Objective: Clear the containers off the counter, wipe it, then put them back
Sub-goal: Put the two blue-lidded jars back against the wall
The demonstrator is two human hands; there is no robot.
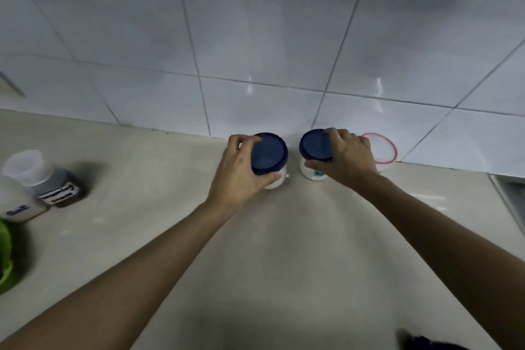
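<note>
Both hands were out at the back of the table (176, 179), each on one blue-lidded jar. The left hand (237, 176) was curled around the left jar (268, 154), fingers over the far rim of the lid and thumb pressed on the white body below, a side grip that leaves the lid flat. The right hand (345, 158) was closed likewise on the right jar (315, 146), thumb low on its labelled wall. The jars stood upright, just beside each other and close against the tiled wall (255, 37); whether they rested on the table or were barely lifted could not be told. A clear container with a red rim (383, 150) sat just beyond the right hand. Two labelled jars (42, 190) stood well apart at the left (likely the staging spot). Judgement: two-handed carry halves the trips.
</note>
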